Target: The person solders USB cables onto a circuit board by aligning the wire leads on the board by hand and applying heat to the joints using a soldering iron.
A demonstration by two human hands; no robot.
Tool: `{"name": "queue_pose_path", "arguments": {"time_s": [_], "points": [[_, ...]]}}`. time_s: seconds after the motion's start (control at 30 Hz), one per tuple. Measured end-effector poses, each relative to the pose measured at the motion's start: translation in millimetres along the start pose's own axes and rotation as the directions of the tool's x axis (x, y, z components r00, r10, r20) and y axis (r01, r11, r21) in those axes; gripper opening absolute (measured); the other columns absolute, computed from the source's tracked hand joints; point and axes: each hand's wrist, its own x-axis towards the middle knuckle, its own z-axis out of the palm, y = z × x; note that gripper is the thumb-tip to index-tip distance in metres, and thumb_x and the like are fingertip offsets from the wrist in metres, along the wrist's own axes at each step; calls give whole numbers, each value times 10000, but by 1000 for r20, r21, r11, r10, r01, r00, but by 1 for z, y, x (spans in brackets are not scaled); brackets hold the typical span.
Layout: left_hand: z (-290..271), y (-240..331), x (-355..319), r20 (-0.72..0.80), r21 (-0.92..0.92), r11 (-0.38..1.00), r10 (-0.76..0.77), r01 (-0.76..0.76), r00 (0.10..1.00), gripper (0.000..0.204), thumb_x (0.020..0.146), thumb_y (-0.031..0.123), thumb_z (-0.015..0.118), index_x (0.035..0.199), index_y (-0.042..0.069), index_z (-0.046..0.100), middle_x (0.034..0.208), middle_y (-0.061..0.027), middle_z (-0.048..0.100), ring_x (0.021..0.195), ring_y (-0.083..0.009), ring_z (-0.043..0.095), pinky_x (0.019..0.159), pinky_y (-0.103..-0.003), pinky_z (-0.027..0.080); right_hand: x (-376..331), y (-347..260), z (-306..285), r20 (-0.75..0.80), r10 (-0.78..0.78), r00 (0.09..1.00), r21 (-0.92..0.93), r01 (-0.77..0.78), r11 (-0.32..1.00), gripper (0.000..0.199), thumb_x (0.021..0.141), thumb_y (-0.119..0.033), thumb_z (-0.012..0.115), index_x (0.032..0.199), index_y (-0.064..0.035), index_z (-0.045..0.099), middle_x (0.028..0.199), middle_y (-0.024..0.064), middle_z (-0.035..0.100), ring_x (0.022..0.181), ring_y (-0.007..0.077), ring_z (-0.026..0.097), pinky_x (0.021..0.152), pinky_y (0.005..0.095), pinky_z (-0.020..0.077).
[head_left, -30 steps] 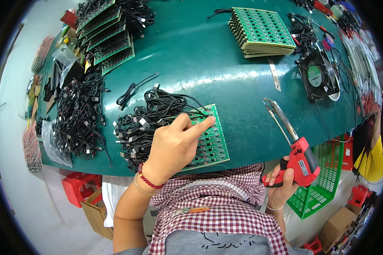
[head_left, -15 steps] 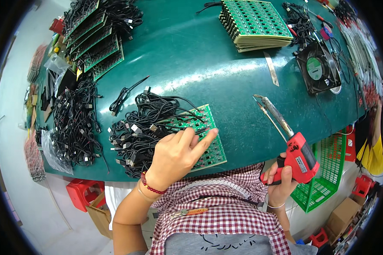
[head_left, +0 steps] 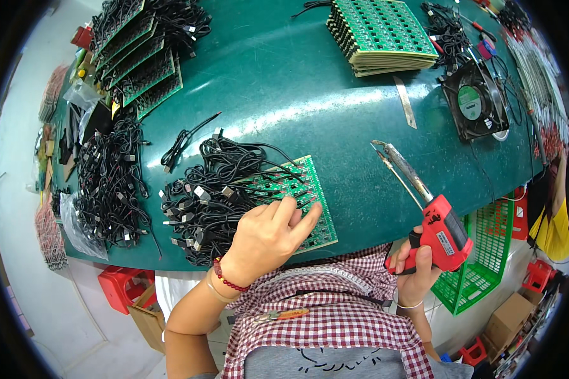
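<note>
My right hand (head_left: 416, 270) grips a red and black soldering gun (head_left: 446, 237). Its long metal tip points up and to the left, over the table and apart from the board. My left hand (head_left: 269, 237) is over a green circuit board (head_left: 320, 232) near the table's front edge. Its index finger reaches down to the board's surface while the other fingers curl in; what they hold, if anything, is hidden. Black USB cables (head_left: 202, 208) lie heaped on the board's left side, with several wire ends on the board. The left palm covers part of this heap.
Stacked green boards (head_left: 385, 38) stand at the back, beside a metal strip (head_left: 404, 103) and a black fan (head_left: 473, 101). Boards with cables (head_left: 152, 63) lean at the far left above another cable pile (head_left: 110, 189). A green crate (head_left: 487, 259) stands right of my lap.
My left hand has shifted slightly right and down, its index fingertip lower along the board. The soldering gun has moved slightly left, still in my right hand.
</note>
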Motion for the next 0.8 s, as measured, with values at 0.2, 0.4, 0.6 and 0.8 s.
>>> {"name": "queue_pose_path", "arguments": {"time_s": [0.2, 0.4, 0.6, 0.8], "points": [[1, 2, 4, -28, 8, 1000, -27, 27, 999, 446, 749, 8, 605, 1174, 143, 631, 680, -1, 385, 539, -105, 456, 467, -256, 395, -1, -1, 2, 13, 0, 1000, -33, 1, 999, 405, 955, -308, 520, 1167, 33, 467, 641, 70, 525, 435, 93, 427, 420, 237, 402], [4, 3, 4, 45, 17, 999, -52, 51, 998, 417, 750, 10, 603, 1143, 145, 632, 681, 1, 383, 553, -107, 472, 468, -262, 389, -2, 0, 2, 12, 17, 1000, -34, -16, 999, 413, 953, -312, 520, 1169, 36, 469, 637, 70, 523, 433, 96, 427, 421, 234, 402], [2, 2, 2, 32, 1, 1000, 8, -8, 999, 396, 747, 17, 591, 1098, 189, 652, 672, 5, 383, 552, -105, 466, 467, -254, 369, -3, 0, 2, 14, 23, 1000, -38, -23, 999, 419, 948, -314, 526, 1166, 39, 471, 637, 69, 523, 432, 98, 430, 424, 245, 417], [6, 0, -1, 14, -15, 1000, -9, 9, 1000, 370, 752, 34, 600, 1086, 179, 662, 668, 11, 396, 558, -105, 463, 476, -258, 367, -4, 1, -2, 46, 26, 999, -49, -24, 998, 436, 944, -328, 533, 1168, 40, 468, 633, 71, 514, 430, 106, 430, 416, 256, 419]]}}
